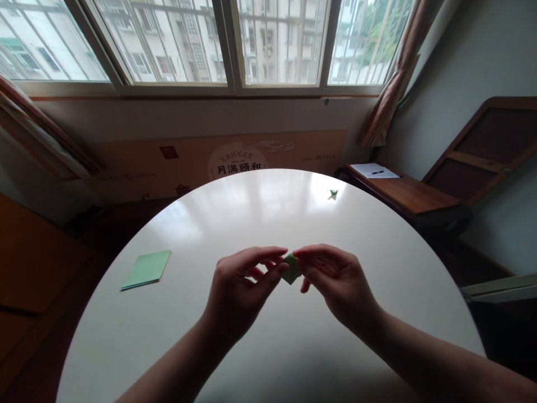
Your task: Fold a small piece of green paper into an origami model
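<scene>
A small piece of folded green paper (290, 270), roughly diamond-shaped with a point facing down, is held above the table between both hands. My left hand (247, 280) pinches its left edge between thumb and fingers. On the other side, the thumb and fingers of my right hand (335, 274) grip the right edge. Fingertips cover part of the paper, so its finer folds are hidden.
The round white table (235, 215) carries a stack of green paper sheets (146, 268) at left and a small folded green paper figure (333, 194) at the far right. Beyond the right edge, a wooden side table (423, 193) bears white paper (364, 169) and a pen (378, 172).
</scene>
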Demonstrator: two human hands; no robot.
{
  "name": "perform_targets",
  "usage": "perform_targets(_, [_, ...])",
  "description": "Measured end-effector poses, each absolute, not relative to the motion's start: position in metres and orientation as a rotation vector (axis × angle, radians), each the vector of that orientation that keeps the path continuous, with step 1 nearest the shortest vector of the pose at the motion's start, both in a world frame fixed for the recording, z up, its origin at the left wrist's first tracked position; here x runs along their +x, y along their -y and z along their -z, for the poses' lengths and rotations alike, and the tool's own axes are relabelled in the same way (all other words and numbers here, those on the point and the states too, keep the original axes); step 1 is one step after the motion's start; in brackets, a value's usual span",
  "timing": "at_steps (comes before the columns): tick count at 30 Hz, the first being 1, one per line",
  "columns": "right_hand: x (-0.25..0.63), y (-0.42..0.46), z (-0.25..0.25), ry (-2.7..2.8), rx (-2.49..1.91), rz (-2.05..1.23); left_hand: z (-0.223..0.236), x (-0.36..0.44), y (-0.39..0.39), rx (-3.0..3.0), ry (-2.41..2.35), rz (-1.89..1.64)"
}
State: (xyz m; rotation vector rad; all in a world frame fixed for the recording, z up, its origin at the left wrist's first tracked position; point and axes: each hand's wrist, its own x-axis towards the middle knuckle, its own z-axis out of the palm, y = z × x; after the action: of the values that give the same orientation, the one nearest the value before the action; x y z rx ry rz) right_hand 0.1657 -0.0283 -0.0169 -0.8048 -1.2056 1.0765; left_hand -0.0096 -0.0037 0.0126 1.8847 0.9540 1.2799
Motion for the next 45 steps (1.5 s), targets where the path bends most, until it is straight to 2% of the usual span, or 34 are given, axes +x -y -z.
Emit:
perform_targets(9, [0.168, 0.030, 0.013, 1.263, -0.887, -0.896, -0.015, -0.008, 0.004, 1.825, -1.054, -1.173])
perform_targets(25, [0.169, 0.030, 0.015, 1.267, -0.916, -0.892, -0.018, -0.008, 0.003, 1.781, -1.062, -1.140])
perform_targets(29, [0.169, 0.029, 0.013, 1.289, -0.934, -0.929, -0.018, -0.011, 0.004, 2.059, -0.988, -1.343])
perform_targets(34, [0.170, 0.025, 0.013, 1.166, -0.859, -1.118, -0.025, -0.021, 0.003, 2.569, -0.623, -1.602])
perform_targets(39, [0.175, 0.022, 0.010, 1.077, -0.752, -1.455, -0.024, -0.027, 0.002, 2.733, -0.483, -1.556])
perform_targets(45, [0.175, 0.022, 0.009, 1.083, -0.676, -1.456, -0.019, -0.025, 0.001, 2.655, -0.474, -1.491])
